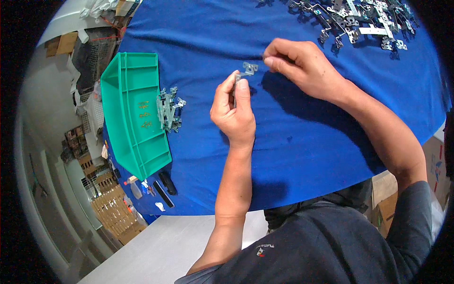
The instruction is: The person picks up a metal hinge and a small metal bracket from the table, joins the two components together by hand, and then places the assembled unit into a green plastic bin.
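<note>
My left hand (pixel 235 111) is closed over the middle of the blue-covered table, pinching a small metal hinge bracket (pixel 249 69) between thumb and fingers. The bracket's plate with holes sticks out above the fingertips, and its lower part is hidden in the hand. Just to the right, apart from the bracket, my right hand (pixel 302 66) has its thumb and forefinger pressed together. Whatever is in that pinch is too small to make out. Several similar metal brackets (pixel 170 110) lie in a heap left of my left hand, against a green plastic tray (pixel 139 163).
Small brass-coloured pieces (pixel 144 113) lie inside the tray. A large pile of metal brackets (pixel 359 23) spreads over the far right of the blue cloth (pixel 198 42). Near the tray's lower end are a black bar-shaped object (pixel 163 194) and other small items. Shelving and cartons stand beyond the left edge.
</note>
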`<state>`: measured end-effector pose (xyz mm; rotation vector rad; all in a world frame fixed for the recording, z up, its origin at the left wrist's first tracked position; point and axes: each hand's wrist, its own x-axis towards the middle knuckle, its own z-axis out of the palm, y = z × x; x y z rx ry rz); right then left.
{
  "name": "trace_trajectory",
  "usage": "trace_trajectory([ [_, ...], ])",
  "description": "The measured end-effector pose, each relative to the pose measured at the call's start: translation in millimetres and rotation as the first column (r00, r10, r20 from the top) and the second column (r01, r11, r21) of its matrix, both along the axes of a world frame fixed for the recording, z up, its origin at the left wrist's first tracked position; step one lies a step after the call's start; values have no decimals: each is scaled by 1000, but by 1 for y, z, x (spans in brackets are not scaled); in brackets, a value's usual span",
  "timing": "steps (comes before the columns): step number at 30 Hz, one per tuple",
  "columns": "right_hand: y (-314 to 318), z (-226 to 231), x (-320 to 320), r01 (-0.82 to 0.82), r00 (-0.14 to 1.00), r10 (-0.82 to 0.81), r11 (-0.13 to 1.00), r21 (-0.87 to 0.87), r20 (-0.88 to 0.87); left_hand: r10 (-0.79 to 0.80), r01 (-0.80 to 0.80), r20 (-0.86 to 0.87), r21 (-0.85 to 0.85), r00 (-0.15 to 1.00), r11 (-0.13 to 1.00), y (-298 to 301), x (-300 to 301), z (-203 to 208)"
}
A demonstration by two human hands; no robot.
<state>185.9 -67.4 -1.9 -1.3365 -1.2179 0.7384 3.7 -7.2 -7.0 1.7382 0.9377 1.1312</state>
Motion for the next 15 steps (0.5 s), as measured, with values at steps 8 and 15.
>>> trace_trajectory([
  [8, 1, -5, -1, -92, 969, 69, 992, 86, 239, 1, -1, 5, 5, 1000, 1000, 1, 1, -1],
  [15, 3, -11, -1, -84, 968, 47, 986, 145, 246, -42, 41, -25, -36, 999, 999, 0, 0, -1],
])
